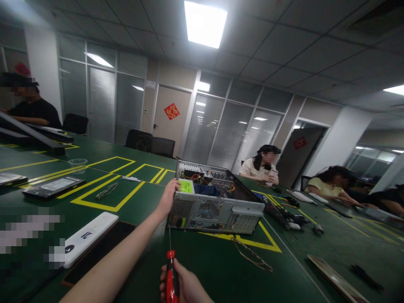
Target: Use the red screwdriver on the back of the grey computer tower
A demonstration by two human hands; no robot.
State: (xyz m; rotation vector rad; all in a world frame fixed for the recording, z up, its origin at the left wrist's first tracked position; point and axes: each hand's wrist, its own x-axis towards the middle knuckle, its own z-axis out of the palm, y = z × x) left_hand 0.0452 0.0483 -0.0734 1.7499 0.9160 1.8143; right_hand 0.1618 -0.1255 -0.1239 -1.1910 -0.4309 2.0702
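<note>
An opened desktop computer case lies on its side, its metal back panel facing me and its wiring showing from above. My left hand grips the case's near left corner, fingers over the top edge beside the power supply with its bright green label. In my right hand is a red and black screwdriver, held by the handle with its shaft pointing away from me. The shaft's far end is at the lower left corner of the back panel; whether it touches a screw I cannot tell.
Left on the green table are a white power bank, a dark phone and a hard drive. Eyeglasses lie in front of the case. Cables and parts spread rightward. Other people sit around the table.
</note>
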